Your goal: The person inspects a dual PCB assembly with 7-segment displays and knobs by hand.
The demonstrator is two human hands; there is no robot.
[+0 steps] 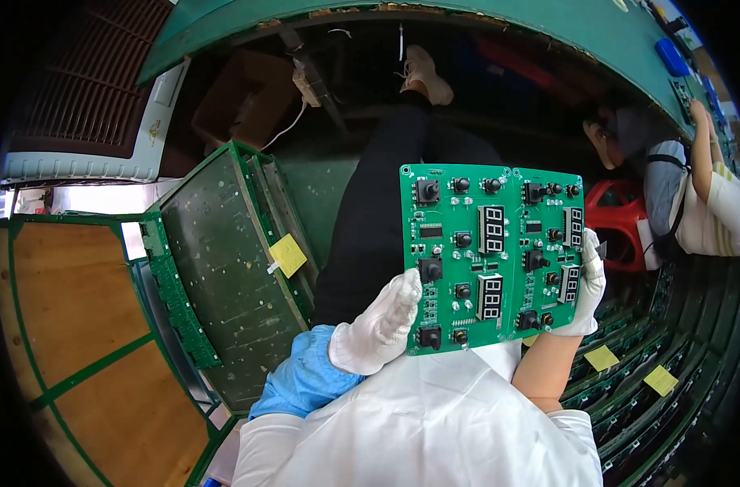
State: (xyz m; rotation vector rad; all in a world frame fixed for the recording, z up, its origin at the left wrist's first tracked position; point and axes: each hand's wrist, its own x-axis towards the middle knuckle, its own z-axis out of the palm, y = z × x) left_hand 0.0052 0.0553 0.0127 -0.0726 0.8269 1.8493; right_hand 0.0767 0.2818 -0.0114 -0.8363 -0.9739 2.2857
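The left hand (pixel 378 325) and right hand (pixel 585 296) have their grip closed on opposite edges of the circuit board (pixel 508 264), near centre. Its displays (pixel 490 230) look fitted; what remains cannot be told. Near right, a slotted rack (pixel 715 312) holds more boards (pixel 629 410); the far-left cardboard box's (pixel 248 93) contents are unclear.

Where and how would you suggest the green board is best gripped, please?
I'd grip the board by its left and right edges, one hand from each side, much as the left hand and right hand do. It is thin and flat, and its face is crowded with displays and black knobs, so the edges seem the safer hold.
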